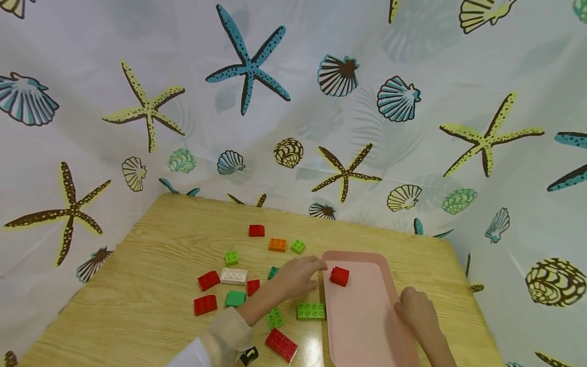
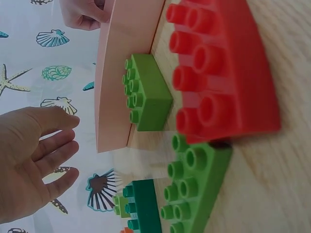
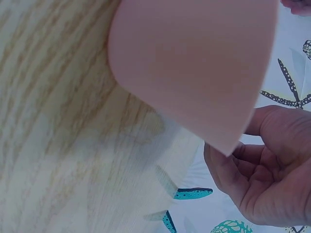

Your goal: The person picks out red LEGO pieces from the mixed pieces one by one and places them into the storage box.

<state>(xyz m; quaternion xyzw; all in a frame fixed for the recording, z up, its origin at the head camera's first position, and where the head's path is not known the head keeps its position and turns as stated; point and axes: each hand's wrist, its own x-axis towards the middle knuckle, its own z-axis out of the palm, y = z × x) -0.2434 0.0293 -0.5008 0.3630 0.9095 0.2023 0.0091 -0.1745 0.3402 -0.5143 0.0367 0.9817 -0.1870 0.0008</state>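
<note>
A pink tray (image 1: 359, 306) lies on the table, with a red toy brick (image 1: 340, 276) tilted near its far left corner. My left hand (image 1: 298, 277) hovers by the tray's left rim, fingertips close to that brick. The left wrist view shows this hand (image 2: 39, 160) with loosely bent fingers and nothing between them. With fingers and thumb, my right hand (image 1: 416, 312) pinches the tray's right rim. The right wrist view has the tray wall (image 3: 194, 63) between the thumb and fingers of that hand (image 3: 272, 167). Just left of the tray sits a long light green brick (image 1: 311, 311).
Loose bricks lie left of the tray, among them a long red brick (image 1: 282, 345), a white brick (image 1: 234, 276), an orange brick (image 1: 277, 244) and a dark green brick (image 1: 235, 298). Behind the wooden table (image 1: 183, 229) hangs a shell-patterned cloth (image 1: 284, 41).
</note>
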